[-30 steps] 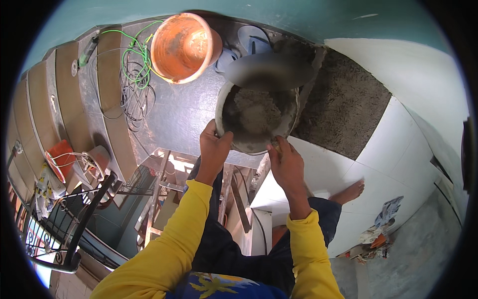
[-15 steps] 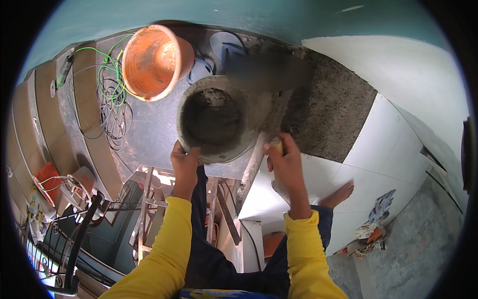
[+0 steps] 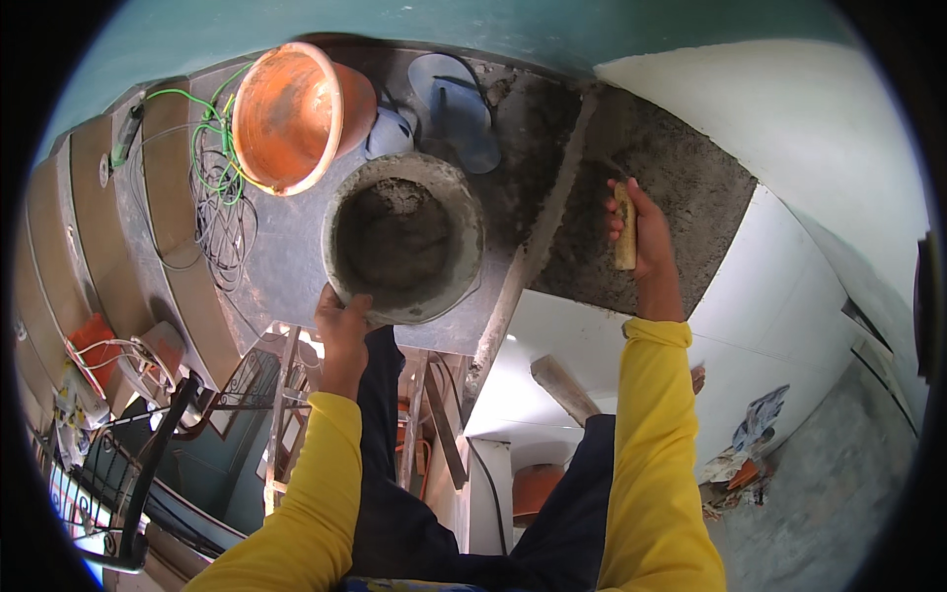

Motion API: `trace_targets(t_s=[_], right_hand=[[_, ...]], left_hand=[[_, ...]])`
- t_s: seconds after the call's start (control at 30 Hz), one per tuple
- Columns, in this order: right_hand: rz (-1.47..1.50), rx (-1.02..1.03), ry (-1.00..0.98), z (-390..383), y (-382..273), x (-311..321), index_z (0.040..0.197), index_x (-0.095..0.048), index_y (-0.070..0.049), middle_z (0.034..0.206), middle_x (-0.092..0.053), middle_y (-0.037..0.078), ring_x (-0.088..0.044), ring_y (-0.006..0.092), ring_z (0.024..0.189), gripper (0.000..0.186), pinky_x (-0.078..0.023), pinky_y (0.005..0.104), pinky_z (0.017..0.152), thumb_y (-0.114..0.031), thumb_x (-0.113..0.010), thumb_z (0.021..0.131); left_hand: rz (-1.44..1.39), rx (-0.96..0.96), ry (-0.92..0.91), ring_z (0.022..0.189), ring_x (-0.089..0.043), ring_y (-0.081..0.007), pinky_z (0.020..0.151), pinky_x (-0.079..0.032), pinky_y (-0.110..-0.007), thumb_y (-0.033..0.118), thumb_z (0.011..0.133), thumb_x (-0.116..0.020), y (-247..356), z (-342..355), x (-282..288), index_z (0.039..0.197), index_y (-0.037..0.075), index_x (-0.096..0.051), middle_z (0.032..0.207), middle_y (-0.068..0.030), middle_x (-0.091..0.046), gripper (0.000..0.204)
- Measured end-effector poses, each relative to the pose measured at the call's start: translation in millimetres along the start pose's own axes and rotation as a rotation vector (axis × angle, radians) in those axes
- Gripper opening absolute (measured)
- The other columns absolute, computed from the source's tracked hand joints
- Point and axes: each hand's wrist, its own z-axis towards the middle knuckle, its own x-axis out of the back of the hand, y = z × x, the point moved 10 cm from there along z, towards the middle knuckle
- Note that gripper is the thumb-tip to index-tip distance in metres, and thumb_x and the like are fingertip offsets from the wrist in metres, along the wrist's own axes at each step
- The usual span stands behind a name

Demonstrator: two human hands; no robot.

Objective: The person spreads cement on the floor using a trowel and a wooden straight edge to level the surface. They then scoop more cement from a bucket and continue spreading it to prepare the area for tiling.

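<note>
My left hand grips the near rim of a round, cement-crusted tub, with the thumb over the edge. Wet grey mortar lies inside it. Closed around a wooden handle, my right hand is over the mortar bed at the right. The handle looks like a trowel's; its blade can hardly be told from the dark mortar. A pale raised strip runs between the dark slab and the mortar bed.
An orange bucket lies tipped beside flip-flops and tangled cables. Stairs descend at the left above a black railing. White tiles border the mortar, with a wooden piece near my leg.
My right hand has moved right and away from me, from beside the tub to over the mortar bed. The tub, still in my left hand, has shifted slightly left.
</note>
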Motion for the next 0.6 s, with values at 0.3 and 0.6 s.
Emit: trace_targets(t_s=[0.3, 0.6], right_hand=[[-0.135, 0.122, 0.052, -23.7, -7.6, 16.5, 0.132, -0.061, -0.003, 0.088, -0.063, 0.003, -0.055, 0.0089, 0.061, 0.045, -0.048, 0.0246, 0.052, -0.042, -0.058, 0.111], [-0.601, 0.026, 0.192, -27.0, 18.3, -6.0, 0.131, -0.063, 0.001, 0.087, -0.063, 0.005, -0.058, 0.0123, 0.063, 0.047, -0.05, 0.029, 0.053, -0.041, -0.064, 0.108]], left_hand=[[-0.097, 0.011, -0.068, 0.096, -0.073, -0.0183, 0.087, -0.063, -0.034, -0.011, 0.088, -0.06, -16.5, -6.3, -15.5, 0.122, -0.004, -0.065, 0.112, -0.0097, -0.073, 0.035], [-0.086, 0.062, -0.036, 0.095, -0.071, -0.0158, 0.087, -0.059, -0.031, -0.013, 0.087, -0.061, -21.6, -9.5, -21.3, 0.119, -0.004, -0.067, 0.11, -0.0087, -0.073, 0.034]])
